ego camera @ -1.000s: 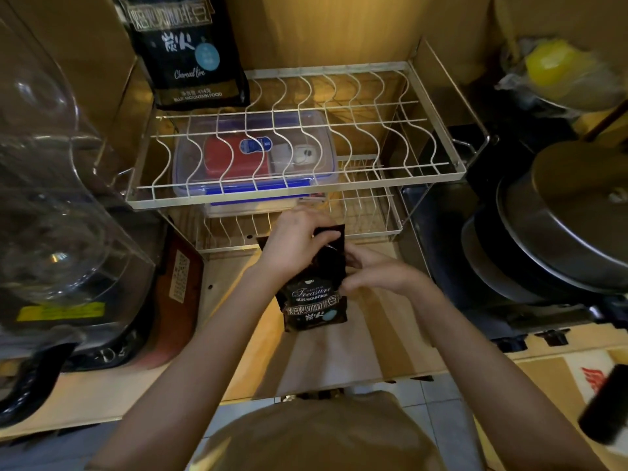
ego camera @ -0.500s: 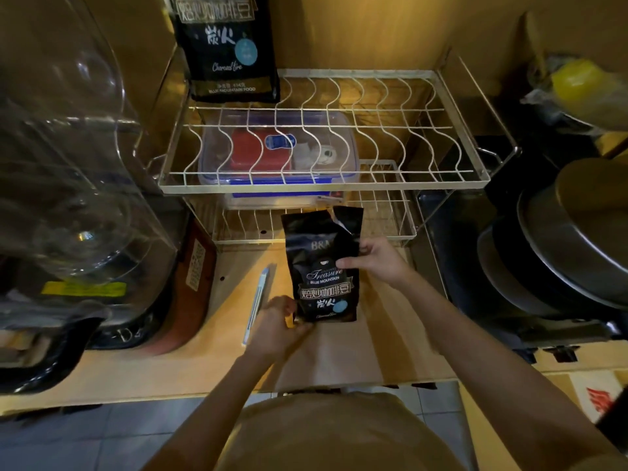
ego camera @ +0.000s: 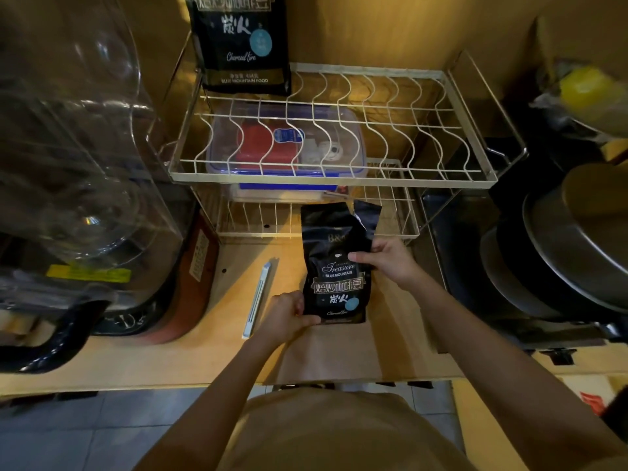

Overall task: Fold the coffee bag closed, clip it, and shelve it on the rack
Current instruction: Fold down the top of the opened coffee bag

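Note:
A black coffee bag [ego camera: 334, 266] stands upright on the wooden counter, its torn top open and unfolded. My left hand [ego camera: 287, 316] grips its lower left corner. My right hand [ego camera: 387, 260] holds its right edge about halfway up. A long pale blue sealing clip [ego camera: 257, 297] lies flat on the counter just left of the bag, touched by neither hand. The two-tier wire rack [ego camera: 339, 180] stands directly behind the bag. A second, larger black coffee bag [ego camera: 241, 42] stands on the rack's top shelf at the back left.
A clear plastic box [ego camera: 285, 147] with red and blue contents sits on the rack's lower tier. A large clear plastic appliance [ego camera: 74, 158] fills the left. Stacked metal pans [ego camera: 560, 253] crowd the right. A brown paper sheet [ego camera: 333, 351] lies under the bag near the counter edge.
My left hand came off the bag's top and dropped to its lower left corner. The top, pressed down before, now stands open. The view shifted, and the clip came into sight.

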The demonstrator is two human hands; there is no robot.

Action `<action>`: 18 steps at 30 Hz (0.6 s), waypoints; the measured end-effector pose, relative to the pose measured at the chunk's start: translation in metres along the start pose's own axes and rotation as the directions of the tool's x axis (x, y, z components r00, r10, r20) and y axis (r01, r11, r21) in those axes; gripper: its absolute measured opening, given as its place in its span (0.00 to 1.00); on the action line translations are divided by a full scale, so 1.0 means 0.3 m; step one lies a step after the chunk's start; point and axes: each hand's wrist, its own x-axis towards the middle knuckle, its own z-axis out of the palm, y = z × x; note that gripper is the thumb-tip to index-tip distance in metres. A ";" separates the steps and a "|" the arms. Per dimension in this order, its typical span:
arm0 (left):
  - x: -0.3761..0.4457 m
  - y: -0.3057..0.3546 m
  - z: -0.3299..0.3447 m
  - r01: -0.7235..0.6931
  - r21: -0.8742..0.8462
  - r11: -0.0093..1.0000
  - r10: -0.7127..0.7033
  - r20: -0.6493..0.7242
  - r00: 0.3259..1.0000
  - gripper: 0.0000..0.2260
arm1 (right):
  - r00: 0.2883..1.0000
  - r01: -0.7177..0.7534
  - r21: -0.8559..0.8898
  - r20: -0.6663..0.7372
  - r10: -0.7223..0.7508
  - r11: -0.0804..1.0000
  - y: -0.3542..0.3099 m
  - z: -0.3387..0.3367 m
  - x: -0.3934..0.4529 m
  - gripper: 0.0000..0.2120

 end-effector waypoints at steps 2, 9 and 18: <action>-0.004 -0.009 -0.011 -0.051 0.023 0.998 0.050 0.037 0.998 0.08 | 1.000 -0.010 0.002 0.007 0.010 1.000 0.005 -0.007 -0.005 0.03; -0.037 0.016 -0.016 -0.216 0.294 0.931 0.265 -0.139 0.954 0.08 | 0.998 -0.009 0.050 -0.056 0.012 0.999 0.002 -0.007 -0.017 0.12; -0.015 0.060 -0.054 -0.298 0.377 0.877 0.358 -0.099 0.929 0.09 | 0.999 0.040 -0.877 0.017 -0.052 0.478 -0.201 -0.024 -0.098 0.06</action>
